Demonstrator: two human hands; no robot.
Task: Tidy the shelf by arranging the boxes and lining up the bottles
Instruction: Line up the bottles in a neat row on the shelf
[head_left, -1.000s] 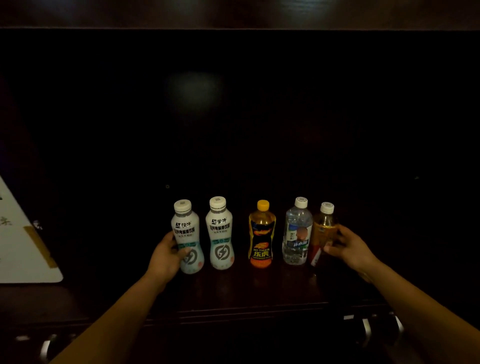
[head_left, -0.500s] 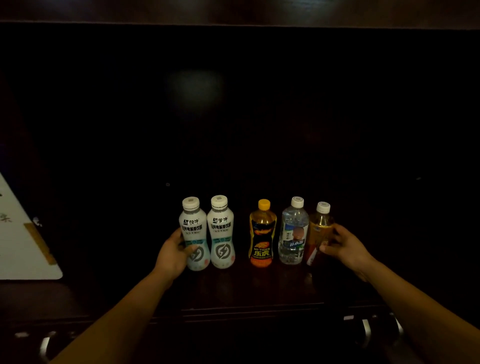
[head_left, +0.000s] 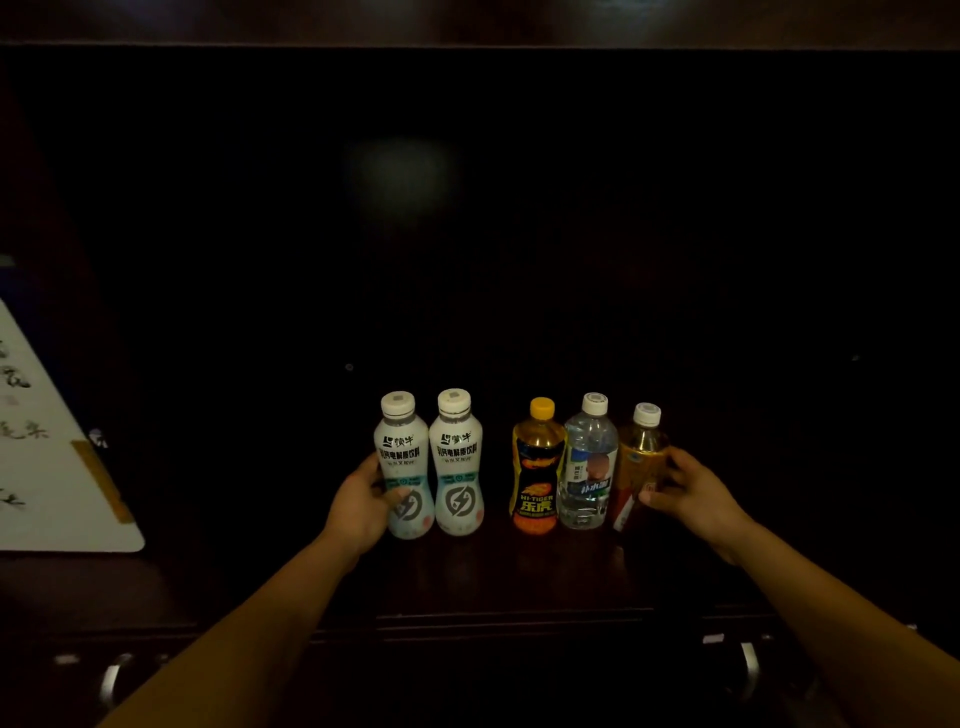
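Several bottles stand upright in a row on the dark wooden shelf (head_left: 498, 577). My left hand (head_left: 361, 506) grips the leftmost white bottle (head_left: 404, 457), which stands tight against a second white bottle (head_left: 458, 462). After a small gap come an orange bottle with a yellow cap (head_left: 537, 467), a clear water bottle (head_left: 589, 462) and an amber tea bottle (head_left: 641, 457). My right hand (head_left: 693, 491) holds the tea bottle from its right side, touching the water bottle's flank. No boxes are visible.
A white board with handwriting (head_left: 47, 452) leans at the far left. The shelf's back is very dark. Metal drawer handles (head_left: 748, 665) show below the front edge, another handle (head_left: 111, 680) at lower left.
My left hand slid the leftmost white bottle right until it met the second white one. My right hand pushed the tea bottle left against the water bottle.
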